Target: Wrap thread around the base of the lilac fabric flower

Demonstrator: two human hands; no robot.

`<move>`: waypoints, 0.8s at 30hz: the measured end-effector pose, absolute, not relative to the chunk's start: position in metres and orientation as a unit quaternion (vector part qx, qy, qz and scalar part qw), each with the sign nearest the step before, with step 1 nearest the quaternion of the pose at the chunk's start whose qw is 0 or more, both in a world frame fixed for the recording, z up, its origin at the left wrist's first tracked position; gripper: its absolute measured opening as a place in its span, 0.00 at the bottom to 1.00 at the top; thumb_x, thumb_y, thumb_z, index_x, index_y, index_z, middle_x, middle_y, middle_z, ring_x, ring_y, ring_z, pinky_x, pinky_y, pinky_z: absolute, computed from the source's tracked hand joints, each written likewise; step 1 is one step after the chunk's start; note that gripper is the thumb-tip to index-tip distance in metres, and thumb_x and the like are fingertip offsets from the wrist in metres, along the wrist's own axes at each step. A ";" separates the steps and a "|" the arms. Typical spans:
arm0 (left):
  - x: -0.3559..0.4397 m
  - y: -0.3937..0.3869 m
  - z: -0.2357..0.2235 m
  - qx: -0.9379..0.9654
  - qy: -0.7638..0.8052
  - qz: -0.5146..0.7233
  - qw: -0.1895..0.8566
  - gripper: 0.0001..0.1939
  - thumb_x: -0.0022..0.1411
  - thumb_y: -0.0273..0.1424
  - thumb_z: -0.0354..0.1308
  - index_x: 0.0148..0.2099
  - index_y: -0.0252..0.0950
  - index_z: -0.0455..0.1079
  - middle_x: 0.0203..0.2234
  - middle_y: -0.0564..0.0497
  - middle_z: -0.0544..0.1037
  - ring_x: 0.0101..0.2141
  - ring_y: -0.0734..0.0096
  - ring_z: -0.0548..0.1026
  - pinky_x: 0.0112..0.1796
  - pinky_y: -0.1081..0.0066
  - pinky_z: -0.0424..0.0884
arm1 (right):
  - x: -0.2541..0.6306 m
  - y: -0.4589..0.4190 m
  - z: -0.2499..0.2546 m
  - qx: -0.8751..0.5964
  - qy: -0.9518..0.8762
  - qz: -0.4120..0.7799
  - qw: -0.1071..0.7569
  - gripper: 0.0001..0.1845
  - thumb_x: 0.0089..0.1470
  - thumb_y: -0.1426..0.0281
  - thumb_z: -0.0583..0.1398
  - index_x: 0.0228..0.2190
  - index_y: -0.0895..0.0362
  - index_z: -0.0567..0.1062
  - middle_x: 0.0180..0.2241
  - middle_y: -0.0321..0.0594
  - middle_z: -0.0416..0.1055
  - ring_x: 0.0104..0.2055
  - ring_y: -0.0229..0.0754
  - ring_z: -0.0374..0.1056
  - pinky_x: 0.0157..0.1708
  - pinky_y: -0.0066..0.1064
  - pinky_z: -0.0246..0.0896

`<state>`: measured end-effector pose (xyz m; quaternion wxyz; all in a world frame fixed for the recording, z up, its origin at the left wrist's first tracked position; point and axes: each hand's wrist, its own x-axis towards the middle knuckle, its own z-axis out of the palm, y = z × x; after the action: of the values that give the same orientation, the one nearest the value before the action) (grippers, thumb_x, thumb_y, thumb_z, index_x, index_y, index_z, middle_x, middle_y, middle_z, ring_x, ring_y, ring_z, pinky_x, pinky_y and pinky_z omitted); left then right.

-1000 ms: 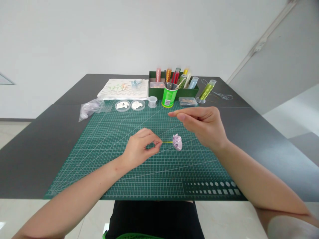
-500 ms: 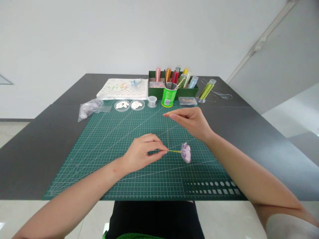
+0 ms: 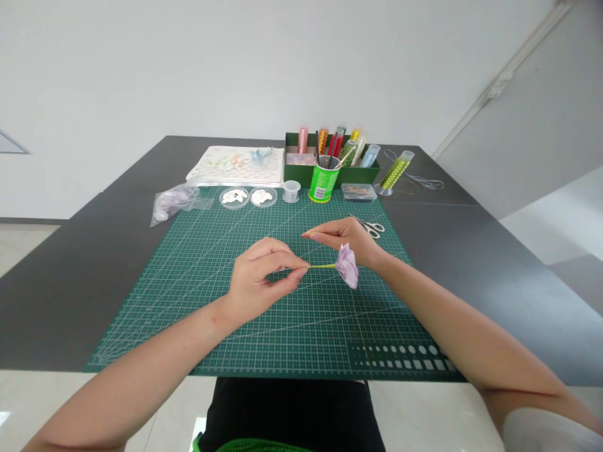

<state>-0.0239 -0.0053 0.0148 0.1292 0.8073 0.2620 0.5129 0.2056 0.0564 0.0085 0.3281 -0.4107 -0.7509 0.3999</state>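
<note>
My left hand (image 3: 266,273) is closed, pinching the end of the yellow-green stem of a pale purple artificial flower (image 3: 347,267). The flower is held sideways above the mat, its head pointing right. Just behind it my right hand (image 3: 346,238) is closed, thumb and fingertips pressed together, on what looks like a fine yellowish thread (image 3: 362,329). The thread is barely visible at the fingertips. Scissors with white handles (image 3: 374,228) lie on the mat beyond my right hand, their blades partly hidden by it.
A green cutting mat (image 3: 188,282) covers the near table. Along its back stand two dishes of white pieces (image 3: 249,198), a clear spool (image 3: 291,191), a green can of tools (image 3: 323,182), a flat case (image 3: 358,192), a box of thread spools (image 3: 301,174) and a plastic bag (image 3: 173,204).
My right hand has lowered toward the flower, uncovering the scissors behind it. My left hand and the flower have risen slightly. The view has shifted a little.
</note>
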 end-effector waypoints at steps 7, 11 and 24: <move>-0.028 0.001 0.014 0.742 0.353 0.567 0.053 0.05 0.66 0.26 0.63 0.35 0.39 0.76 0.26 0.54 0.79 0.30 0.72 0.75 0.33 0.69 0.73 | 0.204 0.049 0.005 -0.393 -0.800 0.376 0.254 0.14 0.63 0.62 0.63 0.39 0.57 0.86 0.36 0.41 0.84 0.38 0.45 0.79 0.36 0.34 0.73; -0.030 0.007 0.013 0.720 0.379 0.581 0.034 0.06 0.66 0.25 0.62 0.34 0.39 0.74 0.27 0.55 0.77 0.30 0.72 0.73 0.34 0.69 0.71 | 0.201 0.040 0.010 -0.331 -0.834 0.384 0.217 0.14 0.65 0.64 0.61 0.44 0.57 0.85 0.43 0.42 0.84 0.43 0.43 0.80 0.42 0.32 0.74; -0.031 0.015 0.009 0.723 0.403 0.560 0.039 0.08 0.65 0.24 0.61 0.32 0.39 0.72 0.26 0.56 0.75 0.29 0.73 0.71 0.34 0.70 0.69 | 0.192 0.016 0.031 -0.268 -0.897 0.315 0.153 0.13 0.67 0.69 0.59 0.43 0.57 0.85 0.35 0.39 0.85 0.30 0.37 0.78 0.31 0.26 0.63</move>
<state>-0.0314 0.0151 0.0091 0.0391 0.7230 0.4028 0.5599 0.1923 0.0161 0.0305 0.1533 -0.2683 -0.8974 0.3149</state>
